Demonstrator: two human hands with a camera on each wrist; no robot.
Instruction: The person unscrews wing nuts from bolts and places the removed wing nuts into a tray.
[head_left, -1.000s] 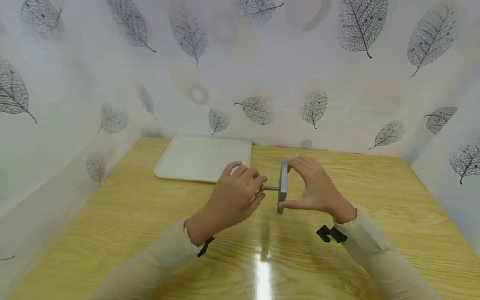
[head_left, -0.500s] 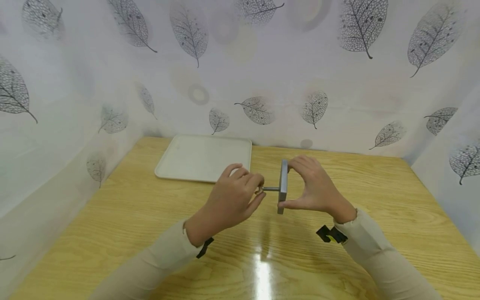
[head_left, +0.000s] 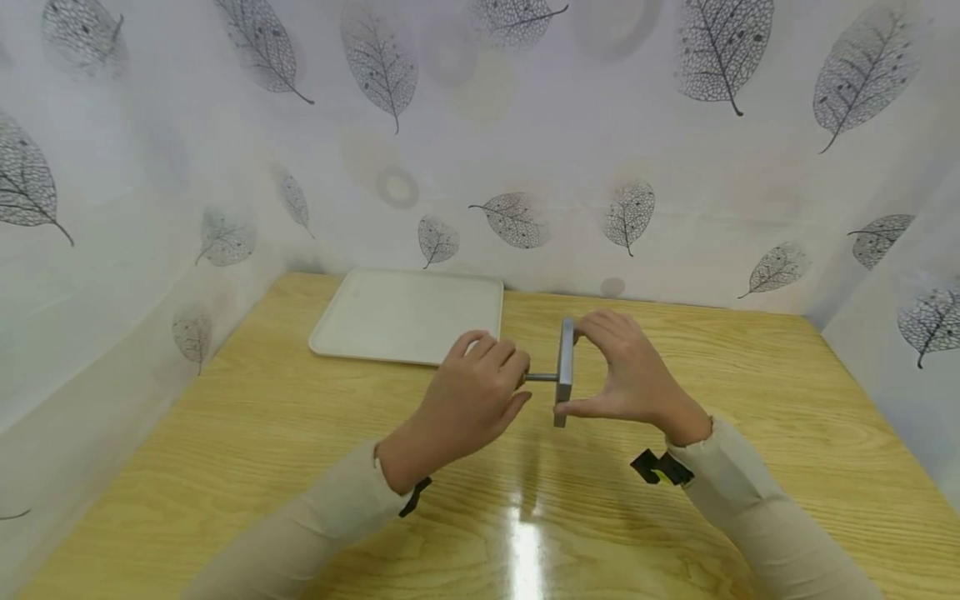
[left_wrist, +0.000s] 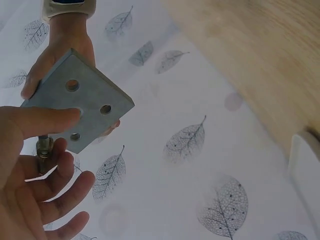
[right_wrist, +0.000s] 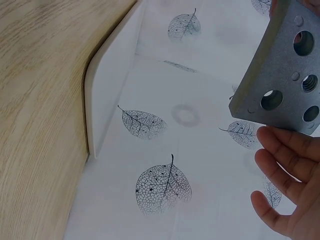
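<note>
My right hand (head_left: 633, 379) pinches a thick grey square metal plate (head_left: 566, 367) by opposite edges, holding it upright above the table. Several round holes pierce the plate (right_wrist: 287, 102), and one hole shows screw threads in the right wrist view. A thin grey rod (head_left: 542, 377) runs level from the plate's face to my left hand (head_left: 468, 400). At the rod's left end my left fingers grip a small shiny brassy fitting (left_wrist: 44, 147), mostly hidden by them in the head view. In the left wrist view, my left thumb (left_wrist: 50, 120) covers part of the plate.
A white tray (head_left: 405, 317) lies on the wood-grain table (head_left: 712, 367) at the back left, behind my left hand. A pale leaf-print curtain (head_left: 555, 142) hangs along the back and both sides.
My left fingers have shifted round the fitting, which showed half a second ago and is now mostly covered. The left hand sits slightly farther right. My right hand and the plate have barely moved.
</note>
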